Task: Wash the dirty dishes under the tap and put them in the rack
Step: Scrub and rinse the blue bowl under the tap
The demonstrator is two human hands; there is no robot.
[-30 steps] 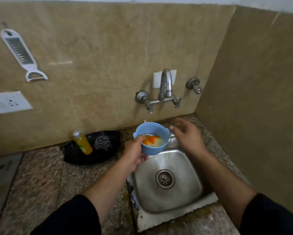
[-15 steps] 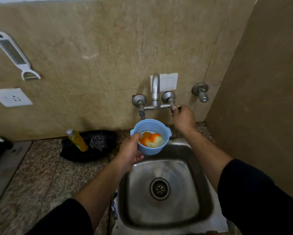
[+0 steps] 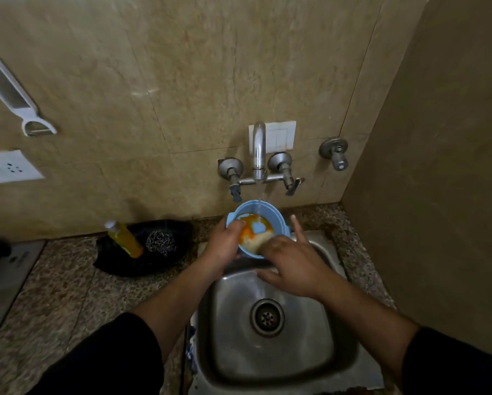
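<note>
Water now runs from the curved steel wall tap (image 3: pixel 258 149), and the right hand (image 3: pixel 293 266) has dropped from its lever. Centre-left lie a yellow soap bottle (image 3: pixel 125 238) and a steel wool scrubber (image 3: pixel 160 242). At centre the left hand (image 3: pixel 225 246) clamps the rim of the round blue plastic bowl (image 3: pixel 273 213), held above the back edge of the steel sink (image 3: pixel 296 352). The right hand's fingers are spread and reach into the orange-smeared bowl.

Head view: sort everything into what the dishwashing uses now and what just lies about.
In use: blue bowl, running tap, water stream, sink.
Lying about: yellow bottle, steel scrubber, white peeler on the wall, wall socket, spare valve.
</note>
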